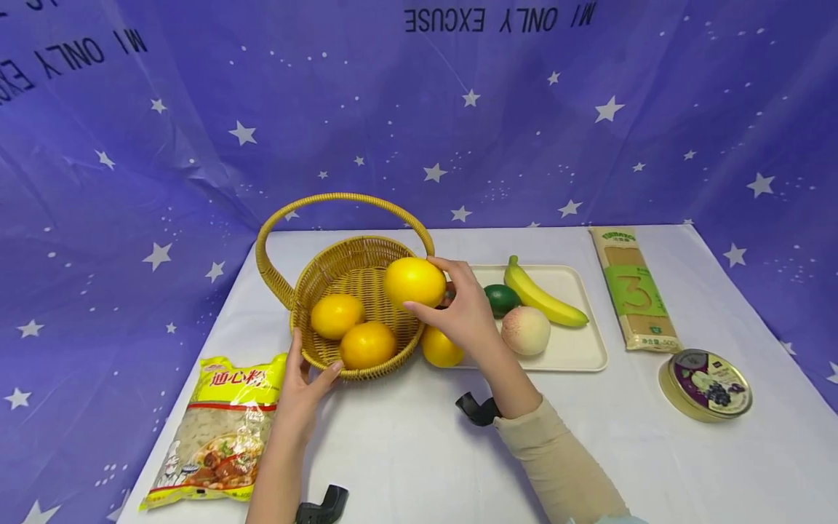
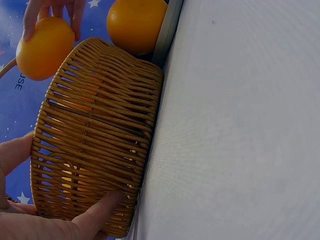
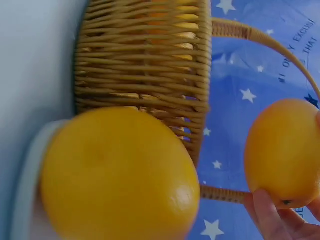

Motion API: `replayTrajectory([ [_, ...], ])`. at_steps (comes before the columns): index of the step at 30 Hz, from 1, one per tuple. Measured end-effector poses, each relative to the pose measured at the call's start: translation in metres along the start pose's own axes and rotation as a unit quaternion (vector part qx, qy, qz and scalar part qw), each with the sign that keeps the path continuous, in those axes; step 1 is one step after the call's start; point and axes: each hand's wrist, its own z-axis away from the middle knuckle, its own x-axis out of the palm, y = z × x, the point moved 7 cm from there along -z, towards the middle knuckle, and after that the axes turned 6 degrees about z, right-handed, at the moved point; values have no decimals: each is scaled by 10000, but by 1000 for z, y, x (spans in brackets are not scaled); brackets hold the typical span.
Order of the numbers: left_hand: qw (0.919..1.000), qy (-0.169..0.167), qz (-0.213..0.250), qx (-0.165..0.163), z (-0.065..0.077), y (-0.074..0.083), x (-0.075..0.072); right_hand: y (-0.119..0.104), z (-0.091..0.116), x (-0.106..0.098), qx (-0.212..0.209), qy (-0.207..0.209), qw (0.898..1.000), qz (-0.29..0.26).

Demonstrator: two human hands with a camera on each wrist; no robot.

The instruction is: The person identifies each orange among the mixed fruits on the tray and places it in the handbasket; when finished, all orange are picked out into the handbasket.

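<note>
A round wicker basket (image 1: 390,367) with a tall arched handle stands on the table, two oranges (image 1: 369,346) inside it. My left hand (image 1: 302,397) grips the basket's near left rim; in the left wrist view the thumb (image 2: 102,212) lies along the woven wall. Above the basket's right side, my right hand (image 1: 463,309) holds another orange (image 1: 414,282) between thumb and fingers. Seen from the right wrist, this orange (image 3: 282,152) is up beside the rim, with its small stem mark showing. One more orange (image 1: 441,348) sits at the tray's left end, right beside the basket.
A cream tray (image 1: 576,356) carries a banana (image 1: 543,297), a peach (image 1: 526,331) and a dark green fruit (image 1: 502,300). To its right are a noodle packet (image 1: 635,291) and a round tin (image 1: 705,386). A pasta bag (image 1: 219,437) lies by my left forearm.
</note>
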Motion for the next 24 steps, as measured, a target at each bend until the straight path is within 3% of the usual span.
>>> replayTrajectory([
  [6,10000,33,-13,31,0,1,-2,1,2,21,-63,-138,9999,-26],
  [17,10000,-2,-56,81,0,-4,-2,4,-13,62,-434,-69,9953,866],
  [24,9999,31,-112,73,-1,-2,-2,2,-20,71,-587,-62,9821,1789],
])
